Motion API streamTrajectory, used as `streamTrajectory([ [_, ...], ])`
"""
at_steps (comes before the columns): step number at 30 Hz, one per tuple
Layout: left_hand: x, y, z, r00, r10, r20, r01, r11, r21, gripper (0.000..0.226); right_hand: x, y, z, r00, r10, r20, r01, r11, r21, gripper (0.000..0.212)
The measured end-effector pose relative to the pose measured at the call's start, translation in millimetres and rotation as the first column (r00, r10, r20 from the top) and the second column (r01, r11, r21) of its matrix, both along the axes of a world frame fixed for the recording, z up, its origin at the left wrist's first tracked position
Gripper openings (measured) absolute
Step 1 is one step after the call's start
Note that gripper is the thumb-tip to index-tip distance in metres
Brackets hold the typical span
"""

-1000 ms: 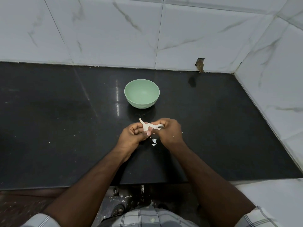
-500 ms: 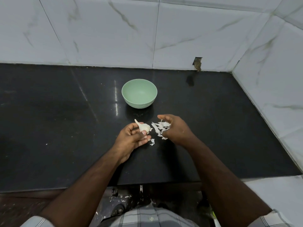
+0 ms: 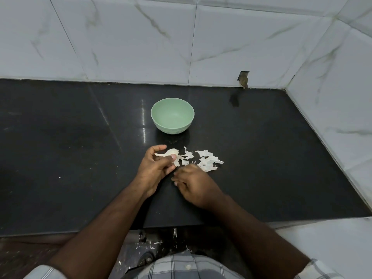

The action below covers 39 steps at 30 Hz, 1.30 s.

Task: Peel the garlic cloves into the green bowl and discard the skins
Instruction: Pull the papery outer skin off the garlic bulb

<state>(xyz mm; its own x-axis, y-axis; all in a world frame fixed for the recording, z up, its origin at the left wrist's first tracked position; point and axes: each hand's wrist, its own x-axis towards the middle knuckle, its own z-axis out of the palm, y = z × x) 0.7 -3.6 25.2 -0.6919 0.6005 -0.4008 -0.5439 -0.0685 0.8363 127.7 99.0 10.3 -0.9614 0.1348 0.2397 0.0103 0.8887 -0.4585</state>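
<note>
- Black polished stone worktop (image 3: 261, 158): one, set into a corner of white marble-look wall tiles (image 3: 130, 37).
- Pale green round plastic bowl (image 3: 172, 118): one, upright on the worktop, just beyond the hands; nothing shows inside it.
- Whole white garlic bulb with a thin papery stalk (image 3: 171, 153): one, partly stripped, its rounded body off-white and smooth where exposed, the stalk pointing left across the palm. It is held above the worktop, near the bowl's front side.
- Loose white papery garlic skins (image 3: 208, 161): one scattered pile of many torn flakes, too many and too overlapped to count, lying on the worktop just right of the bulb; a few strips trail from the bulb toward the pile.
- Left hand (image 3: 156, 168): one, fingers curled around the bulb, the thumb pressed against its lower side, gripping it.
- Right hand (image 3: 193, 183): one, back facing up, fingers bent loosely downward near the worktop just in front of the skins and close beside the left hand; nothing visible in it, and whether it touches a flake cannot be told.
- Small white flakes on the dark floor (image 3: 153, 243) below the worktop's front edge: several.
</note>
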Motion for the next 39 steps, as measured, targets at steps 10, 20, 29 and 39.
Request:
streamTrajectory([
  [10, 7.2, -10.3, 8.0, 0.994, -0.101, 0.046, 0.1, 0.995, 0.032, 0.015, -19.9, -2.6, 22.4, 0.941, -0.338, 0.038, 0.297, 0.762, -0.575, 0.051],
  [20, 9.2, -14.0, 15.5, 0.98, -0.134, 0.146, 0.123, 0.989, 0.086, 0.023, -26.8, -3.7, 28.2, 0.86, -0.496, 0.119, 0.342, 0.389, -0.856, 0.012],
  [29, 11.3, -13.9, 13.4, 0.966, -0.154, 0.209, 0.118, 0.978, 0.174, 0.015, -25.8, 3.0, 35.4, 0.831, -0.482, 0.278, 0.314, -0.007, -0.95, 0.021],
  [39, 5.9, -15.5, 13.4, 0.959, -0.159, 0.234, 0.131, 0.983, 0.131, 0.029, -5.2, 42.4, 35.4, 0.848, -0.414, 0.332, 0.514, 0.794, -0.324, 0.029],
])
